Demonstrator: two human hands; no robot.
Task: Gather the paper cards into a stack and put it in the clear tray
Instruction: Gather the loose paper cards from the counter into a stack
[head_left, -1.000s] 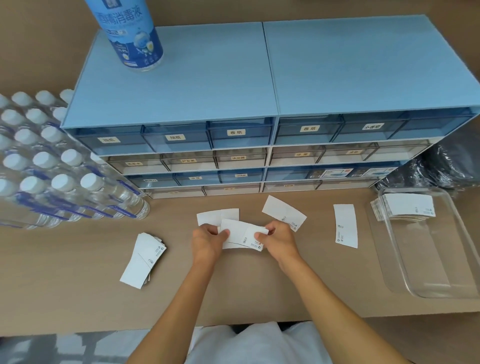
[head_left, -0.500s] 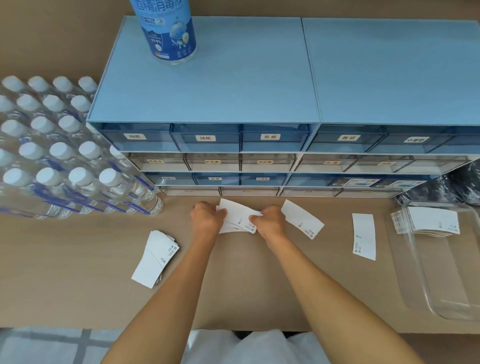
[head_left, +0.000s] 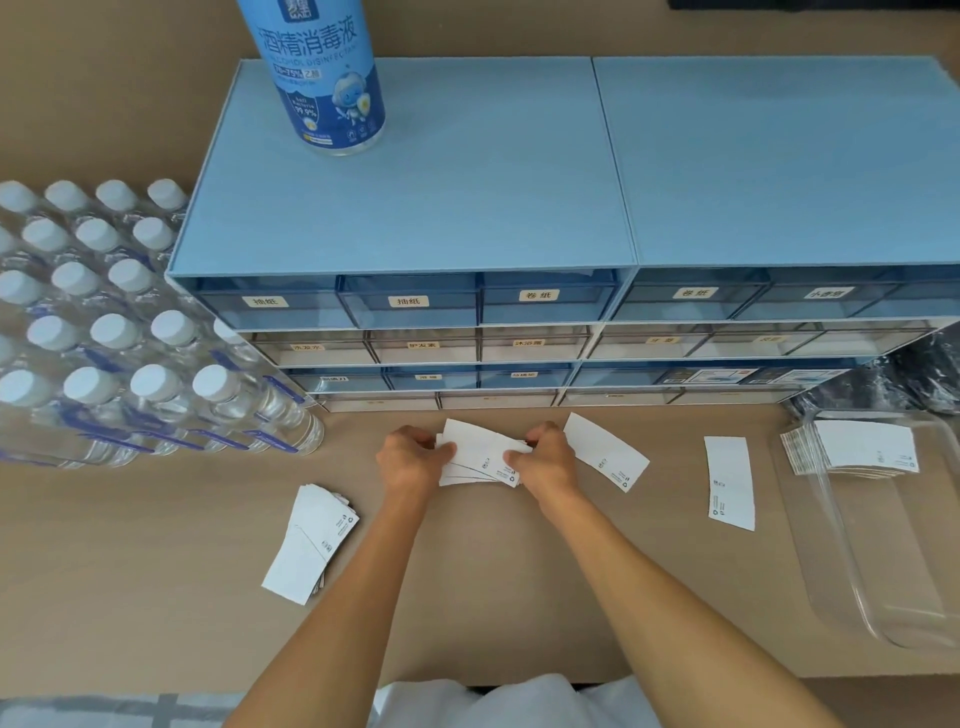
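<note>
**Squaring the bundle before more cards are added**

Head view: a fanned bundle of cards (head_left: 480, 457) is pinched at its ends, the left hand (head_left: 410, 460) closed on its nine o'clock end and the right hand (head_left: 545, 460) on its three o'clock end. The edges are best tapped flush against the table (head_left: 156, 597) before loose cards are gathered: one card (head_left: 605, 451) just beside at three o'clock, another (head_left: 730, 483) farther that way, a pile (head_left: 311, 540) at seven o'clock. The clear tray (head_left: 883, 597), far at three o'clock, already holds a stack (head_left: 857, 447).

Both hands, left hand (head_left: 410, 460) and right hand (head_left: 545, 460), pinch a small fan of paper cards (head_left: 480, 454) on the bench (head_left: 156, 597); a clear tray (head_left: 883, 571) at right holds another stack (head_left: 862, 447).
</note>
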